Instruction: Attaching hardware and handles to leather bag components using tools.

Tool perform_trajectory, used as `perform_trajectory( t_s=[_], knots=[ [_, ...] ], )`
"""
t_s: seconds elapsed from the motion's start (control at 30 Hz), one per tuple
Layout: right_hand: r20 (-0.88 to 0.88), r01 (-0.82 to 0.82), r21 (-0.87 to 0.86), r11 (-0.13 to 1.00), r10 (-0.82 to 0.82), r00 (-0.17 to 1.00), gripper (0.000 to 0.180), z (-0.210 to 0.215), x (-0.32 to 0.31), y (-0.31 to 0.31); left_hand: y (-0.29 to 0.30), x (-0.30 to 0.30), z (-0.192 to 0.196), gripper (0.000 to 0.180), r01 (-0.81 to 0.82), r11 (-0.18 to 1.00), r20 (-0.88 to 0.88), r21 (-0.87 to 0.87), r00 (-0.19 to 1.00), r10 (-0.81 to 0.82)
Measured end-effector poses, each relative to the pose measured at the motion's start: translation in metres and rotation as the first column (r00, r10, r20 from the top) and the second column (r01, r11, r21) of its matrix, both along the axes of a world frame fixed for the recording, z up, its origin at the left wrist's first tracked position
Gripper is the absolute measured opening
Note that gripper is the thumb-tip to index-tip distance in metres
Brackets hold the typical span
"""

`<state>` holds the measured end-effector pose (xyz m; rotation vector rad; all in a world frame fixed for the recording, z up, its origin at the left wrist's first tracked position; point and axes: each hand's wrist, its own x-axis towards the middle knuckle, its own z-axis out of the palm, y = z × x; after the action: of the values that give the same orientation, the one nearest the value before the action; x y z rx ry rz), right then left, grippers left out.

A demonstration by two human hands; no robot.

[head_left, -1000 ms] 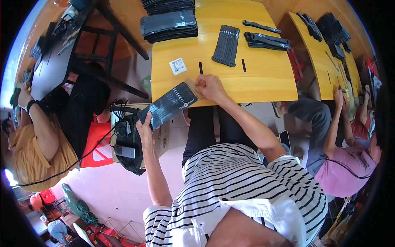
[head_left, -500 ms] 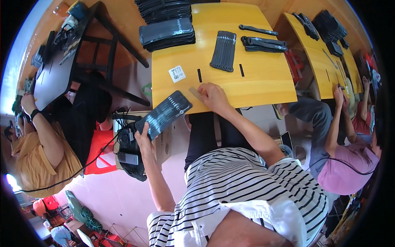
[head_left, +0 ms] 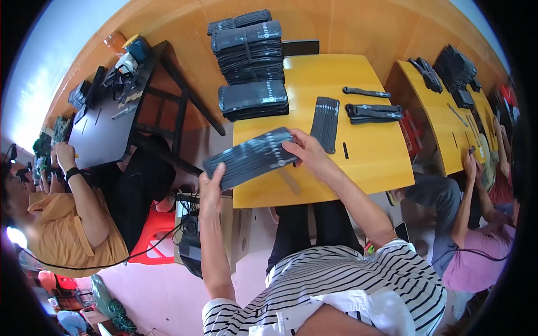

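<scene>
I hold a flat dark packet [head_left: 250,158] with a row of pale marks, one hand at each end. My left hand [head_left: 210,189] grips its left end, off the left edge of the yellow table [head_left: 370,168]. My right hand [head_left: 305,152] holds its right end above the table's front left part. The packet lies tilted, its right end higher. Just right of my right hand a bundle of black strips [head_left: 325,123] rests on the table.
Stacks of dark packets [head_left: 249,61] fill the table's far left corner. Black tools [head_left: 372,112] and a single black tool [head_left: 365,92] lie at the far right. A person in orange [head_left: 67,224] sits left by a dark table [head_left: 112,123]; another person [head_left: 471,241] works at the right table.
I have lifted the packet up and right, from below the table's front edge to over its front left corner. My view has tilted up toward the table.
</scene>
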<state>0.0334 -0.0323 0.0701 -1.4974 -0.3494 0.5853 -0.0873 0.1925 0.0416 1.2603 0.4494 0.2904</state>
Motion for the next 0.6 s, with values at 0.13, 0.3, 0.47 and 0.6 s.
perform_trajectory(
  t_s=[0.13,0.3,0.47,0.6],
  knots=[
    [-0.035,0.040,0.051,0.998,-0.038,0.999,0.022,0.004,0.024,-0.006,-0.003,0.039,0.005,0.021,0.107,0.992,0.028,-0.069,0.994,-0.105],
    [-0.030,-0.041,0.208,0.977,0.048,0.998,0.020,-0.008,0.069,-0.012,0.016,0.070,0.007,0.014,0.236,0.970,0.046,0.058,0.970,-0.238],
    [0.266,-0.070,0.066,0.995,0.050,0.963,0.021,0.017,0.122,0.004,0.061,0.130,0.032,0.024,0.203,0.897,0.141,0.393,0.950,-0.277],
    [0.448,0.047,-0.160,0.986,0.030,0.893,0.021,0.011,0.166,0.018,0.076,0.179,0.046,0.027,0.198,0.805,0.107,0.559,0.946,-0.307]
  ],
)
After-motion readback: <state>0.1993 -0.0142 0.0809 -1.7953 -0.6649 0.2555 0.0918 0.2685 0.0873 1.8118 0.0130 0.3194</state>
